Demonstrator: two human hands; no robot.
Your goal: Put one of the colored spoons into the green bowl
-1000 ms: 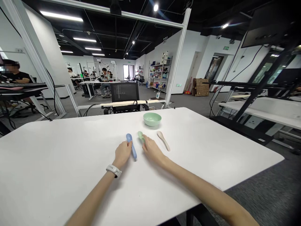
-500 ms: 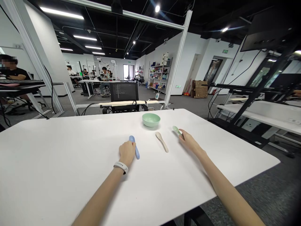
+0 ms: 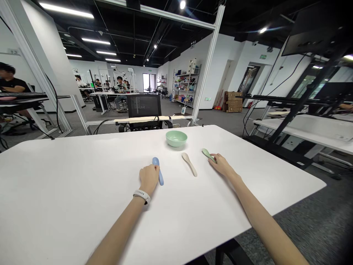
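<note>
On the white table (image 3: pixel 91 191) lie three spoons in front of a green bowl (image 3: pixel 176 139). My left hand (image 3: pixel 149 179), with a pale band on its wrist, is closed around the middle of the blue spoon (image 3: pixel 161 181); its fingertips are hidden from me. The beige spoon (image 3: pixel 189 164) rests between my two hands, touched by neither. To the right, my right hand (image 3: pixel 222 165) has its thumb and fingers closed about the handle of the light green spoon (image 3: pixel 206 152), whose bowl end points away to the left.
A metal frame (image 3: pixel 207 62) rises behind the table's far edge, with a black mesh chair (image 3: pixel 144 105) beyond it. Other people sit at desks in the background. A second white table (image 3: pixel 317 132) and black stands are on the right.
My right hand has shifted slightly down the green spoon's handle, so more of that spoon shows. My left hand stays at the blue spoon. The camera view has shifted a little.
</note>
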